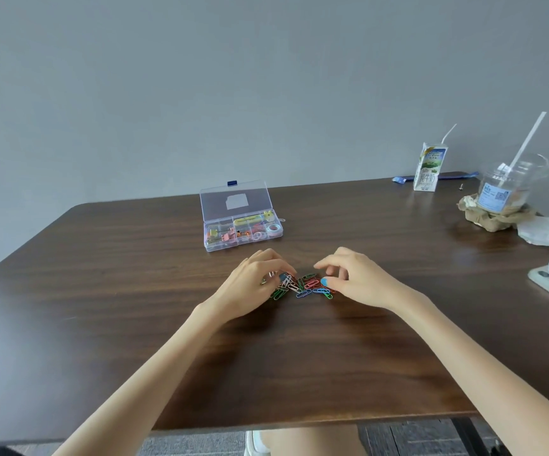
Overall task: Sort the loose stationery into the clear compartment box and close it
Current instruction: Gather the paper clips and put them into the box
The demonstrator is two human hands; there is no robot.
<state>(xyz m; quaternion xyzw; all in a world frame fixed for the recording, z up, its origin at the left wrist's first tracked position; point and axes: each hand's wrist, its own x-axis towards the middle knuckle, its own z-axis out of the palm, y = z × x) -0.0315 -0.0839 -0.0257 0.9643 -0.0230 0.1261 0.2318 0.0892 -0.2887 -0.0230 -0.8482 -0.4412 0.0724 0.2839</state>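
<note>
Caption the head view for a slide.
Sorting stationery: left hand grips paper clips, right hand picks at the pile, clear compartment box open behind them.

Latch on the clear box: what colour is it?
The latch is blue. It shows best in the head view, on the top edge of the raised lid.

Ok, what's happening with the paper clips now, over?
Left grip holds some paper clips; right grip at the pile, hold unclear. Box open beyond the pile, lid up. Path to it bare.
</note>
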